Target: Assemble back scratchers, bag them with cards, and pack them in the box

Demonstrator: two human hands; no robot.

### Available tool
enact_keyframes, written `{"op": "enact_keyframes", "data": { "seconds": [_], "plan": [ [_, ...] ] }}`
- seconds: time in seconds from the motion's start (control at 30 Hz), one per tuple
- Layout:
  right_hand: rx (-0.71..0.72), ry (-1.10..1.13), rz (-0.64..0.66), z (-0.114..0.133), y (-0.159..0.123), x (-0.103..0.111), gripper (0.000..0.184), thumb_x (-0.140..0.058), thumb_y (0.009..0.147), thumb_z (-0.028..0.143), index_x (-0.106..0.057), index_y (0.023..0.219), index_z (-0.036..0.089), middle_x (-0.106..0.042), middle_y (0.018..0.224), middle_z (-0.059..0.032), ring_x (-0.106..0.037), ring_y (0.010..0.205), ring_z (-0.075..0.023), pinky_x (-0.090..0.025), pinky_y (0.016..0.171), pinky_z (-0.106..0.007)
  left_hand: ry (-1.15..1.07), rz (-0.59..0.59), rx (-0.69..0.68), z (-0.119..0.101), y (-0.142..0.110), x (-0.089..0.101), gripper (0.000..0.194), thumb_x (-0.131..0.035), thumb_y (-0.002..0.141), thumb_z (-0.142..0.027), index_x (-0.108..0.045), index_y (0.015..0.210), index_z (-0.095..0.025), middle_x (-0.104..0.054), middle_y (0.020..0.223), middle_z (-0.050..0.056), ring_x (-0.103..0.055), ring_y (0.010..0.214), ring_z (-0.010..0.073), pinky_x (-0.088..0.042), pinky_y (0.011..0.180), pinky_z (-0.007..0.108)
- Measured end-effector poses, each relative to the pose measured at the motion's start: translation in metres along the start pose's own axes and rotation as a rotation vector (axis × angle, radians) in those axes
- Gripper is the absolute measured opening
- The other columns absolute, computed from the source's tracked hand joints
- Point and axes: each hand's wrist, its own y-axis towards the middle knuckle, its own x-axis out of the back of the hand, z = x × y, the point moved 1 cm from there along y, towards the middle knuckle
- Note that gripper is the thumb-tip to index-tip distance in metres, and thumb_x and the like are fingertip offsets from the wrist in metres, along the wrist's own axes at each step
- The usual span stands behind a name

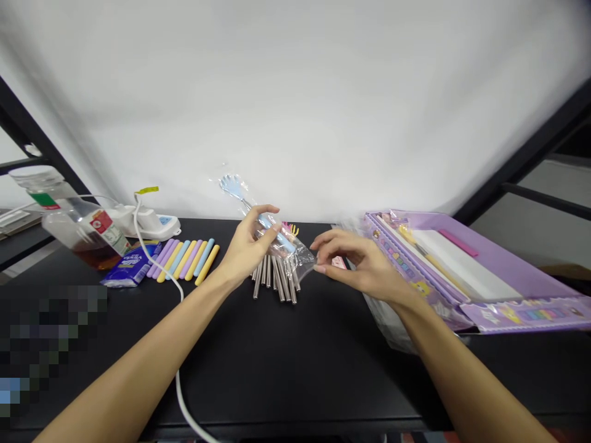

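The left hand [249, 246] holds a blue stick [285, 242] in a clear bag [303, 263]; the stick's hand-shaped tip [232, 186] points to 11 o'clock. The right hand [353, 258] pinches the bag's near end. From the left hand, shiny tubes [280, 280] lie at 5 o'clock and coloured sticks [188, 261] at 9 o'clock. A purple box [505, 261] sits at the right hand's 3 o'clock.

I see a pale wall [295, 92] across the top (softly shadowed). A black desk [295, 369] spans the bottom; dark bars [530, 152] slant at both sides.
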Motion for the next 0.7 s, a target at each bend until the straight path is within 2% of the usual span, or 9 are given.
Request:
{"op": "enact_keyframes", "data": {
  "seconds": [0.13, 0.23, 0.37, 0.53, 0.7],
  "plan": [
    [-0.077, 0.118, -0.008, -0.002, 0.000, -0.002, 0.005, -0.077, 0.083, 0.024, -0.072, 0.084, 0.023, -0.065, 0.109, -0.0059, -0.061, 0.092, -0.0178, -0.050, 0.072, -0.032, 0.004, 0.020, 0.032, -0.001, -0.002, -0.002, 0.040, -0.072, 0.087, -0.040, -0.059, 0.122, -0.025, -0.058, 0.076, 0.000, -0.061, 0.065, 0.0127, -0.055, 0.055, 0.021],
    [-0.125, 0.291, -0.113, -0.007, 0.000, -0.002, 0.012, -0.083, 0.078, 0.025, -0.072, 0.082, 0.024, -0.062, 0.099, -0.0022, -0.057, 0.078, -0.0136, -0.048, 0.066, -0.030, 0.011, 0.042, 0.014, -0.003, -0.004, -0.004, 0.040, -0.074, 0.085, -0.042, -0.061, 0.118, -0.024, -0.058, 0.078, 0.000, -0.059, 0.066, 0.0125, -0.054, 0.054, 0.021],
    [-0.114, 0.417, -0.206, -0.008, 0.000, -0.004, 0.017, -0.087, 0.072, 0.021, -0.070, 0.074, 0.024, -0.059, 0.087, -0.0004, -0.054, 0.073, -0.0131, -0.046, 0.058, -0.028, 0.011, 0.098, -0.012, -0.007, -0.008, -0.008, 0.039, -0.074, 0.086, -0.041, -0.062, 0.117, -0.022, -0.062, 0.085, 0.003, -0.060, 0.068, 0.0124, -0.054, 0.055, 0.021],
    [-0.096, 0.479, -0.172, 0.001, -0.001, -0.006, 0.022, -0.089, 0.068, 0.017, -0.067, 0.067, 0.021, -0.058, 0.087, -0.0007, -0.055, 0.075, -0.0130, -0.046, 0.059, -0.028, 0.009, 0.162, -0.032, -0.009, -0.012, -0.013, 0.036, -0.072, 0.088, -0.038, -0.060, 0.118, -0.023, -0.063, 0.086, 0.003, -0.064, 0.069, 0.0135, -0.057, 0.058, 0.023],
    [-0.092, 0.471, -0.144, 0.004, -0.002, -0.005, 0.023, -0.089, 0.068, 0.015, -0.066, 0.066, 0.021, -0.058, 0.089, -0.0006, -0.055, 0.076, -0.0124, -0.047, 0.064, -0.029, 0.009, 0.172, -0.032, -0.010, -0.013, -0.014, 0.034, -0.071, 0.089, -0.038, -0.060, 0.117, -0.023, -0.063, 0.091, 0.005, -0.067, 0.071, 0.0160, -0.060, 0.059, 0.027]
  ]
}}
